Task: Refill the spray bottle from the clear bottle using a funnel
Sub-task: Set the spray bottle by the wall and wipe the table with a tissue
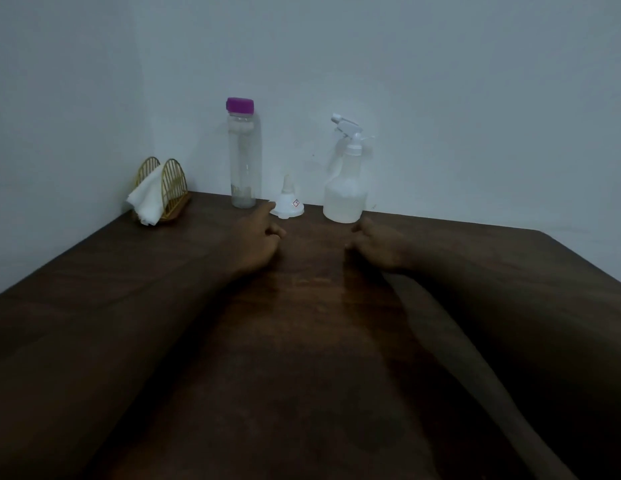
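Dark wood of the table (129, 306) lies nearest, and on it both hands are rested, nothing held: the left hand (257, 237) loosely curled just short of the funnel (287, 202), the right hand (375, 247) likewise loose before the spray bottle (345, 188). Farther back, by the wall, the funnel is stood mouth down between the capped clear bottle (243, 157) and the spray bottle, its trigger head fitted. The spray bottle is best steadied by its body while the head is unscrewed.

One head-worn wide-angle view, looking forward and down, close over the table (312, 358), facing the wall (440, 81)
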### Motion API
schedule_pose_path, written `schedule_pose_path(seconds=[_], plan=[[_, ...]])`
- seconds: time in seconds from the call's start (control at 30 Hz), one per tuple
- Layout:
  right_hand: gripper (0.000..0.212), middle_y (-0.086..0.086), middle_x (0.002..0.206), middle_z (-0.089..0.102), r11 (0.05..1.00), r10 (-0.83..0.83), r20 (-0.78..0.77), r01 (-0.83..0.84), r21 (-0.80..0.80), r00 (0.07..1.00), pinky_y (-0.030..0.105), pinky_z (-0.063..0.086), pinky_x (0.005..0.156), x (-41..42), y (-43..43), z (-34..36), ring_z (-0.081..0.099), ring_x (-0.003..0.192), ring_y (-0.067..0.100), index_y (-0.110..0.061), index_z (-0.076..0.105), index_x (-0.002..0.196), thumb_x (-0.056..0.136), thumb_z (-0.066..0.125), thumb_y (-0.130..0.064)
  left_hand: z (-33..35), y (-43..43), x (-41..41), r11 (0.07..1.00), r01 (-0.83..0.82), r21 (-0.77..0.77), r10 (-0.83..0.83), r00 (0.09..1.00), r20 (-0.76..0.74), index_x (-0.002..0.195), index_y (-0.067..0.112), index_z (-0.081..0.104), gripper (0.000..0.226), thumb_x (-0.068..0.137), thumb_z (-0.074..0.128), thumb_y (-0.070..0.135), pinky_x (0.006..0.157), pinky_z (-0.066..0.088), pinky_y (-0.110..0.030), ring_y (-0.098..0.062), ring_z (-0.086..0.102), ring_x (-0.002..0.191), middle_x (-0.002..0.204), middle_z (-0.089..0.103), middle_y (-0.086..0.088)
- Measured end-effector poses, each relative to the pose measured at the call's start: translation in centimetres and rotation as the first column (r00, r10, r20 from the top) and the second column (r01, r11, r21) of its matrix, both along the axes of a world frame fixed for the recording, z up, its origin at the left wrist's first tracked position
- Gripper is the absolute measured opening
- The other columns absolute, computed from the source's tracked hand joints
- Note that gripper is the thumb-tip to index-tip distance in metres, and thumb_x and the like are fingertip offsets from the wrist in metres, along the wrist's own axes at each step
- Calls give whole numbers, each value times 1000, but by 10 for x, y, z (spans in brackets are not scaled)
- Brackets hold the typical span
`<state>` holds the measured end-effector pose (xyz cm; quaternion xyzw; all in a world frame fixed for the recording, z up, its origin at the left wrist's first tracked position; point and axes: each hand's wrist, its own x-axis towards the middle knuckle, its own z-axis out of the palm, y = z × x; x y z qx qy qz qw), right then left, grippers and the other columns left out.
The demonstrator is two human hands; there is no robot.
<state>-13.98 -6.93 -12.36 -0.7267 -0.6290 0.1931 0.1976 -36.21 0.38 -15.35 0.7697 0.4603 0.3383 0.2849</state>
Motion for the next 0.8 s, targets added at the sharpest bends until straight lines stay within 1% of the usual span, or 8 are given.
schedule_pose_path(seconds=[0.07,0.13,0.17,0.27,0.43,0.5,0.67,0.8], plan=[[28,30,110,62,999,-39,-370,50,19,928,55,43,104,2,-3,10,62,95,28,12,55,113,96,43,-7,11,-3,-26,996,-32,80,38,997,-67,145,18,36,54,95,56,16,91,45,-29,-13,59,102,107,64,5],[27,29,116,61,981,-133,-648,192,20,750,46,47,103,8,-8,16,60,99,25,7,53,118,98,39,-4,20,-3,-52,979,-97,180,114,990,-86,137,16,46,45,95,58,23,84,42,-25,-10,56,95,103,60,6],[27,25,122,60,971,-166,-729,238,-4,664,41,48,102,10,-8,17,61,107,26,1,51,121,98,36,-3,23,-2,-64,970,-125,209,142,988,-68,133,14,50,41,95,59,23,82,45,-27,-12,58,92,102,62,3],[28,24,125,59,968,-178,-830,245,-52,528,43,48,101,6,-5,21,62,113,34,-3,48,122,99,32,0,15,-1,-93,952,-224,207,218,975,50,119,13,60,26,95,58,22,82,52,-33,-18,65,89,99,69,-7],[23,22,110,66,987,-77,-912,163,-11,402,39,57,85,-42,10,33,69,98,31,0,51,118,100,37,1,-1,-2,-120,881,-438,180,425,899,109,98,23,61,7,96,54,26,63,41,-21,-6,54,72,89,61,4],[17,19,102,68,993,-32,-895,117,23,444,36,59,77,-68,18,34,70,89,27,-2,55,108,97,45,5,0,-2,-125,867,-463,183,445,886,131,95,24,62,6,94,56,25,59,35,-21,-4,50,69,84,58,8],[22,15,85,68,984,81,-699,53,168,710,30,59,69,-135,38,31,67,74,20,-1,63,89,78,65,17,-4,10,-141,801,-585,127,527,790,314,94,15,65,9,89,63,21,71,40,-22,-10,56,78,84,62,5],[17,12,73,67,968,139,-520,-5,252,843,22,52,52,-183,59,30,66,62,16,-3,65,79,75,75,10,-6,17,-147,783,-617,75,553,747,370,105,11,61,17,89,64,17,73,42,-24,-14,59,82,89,65,-3]])
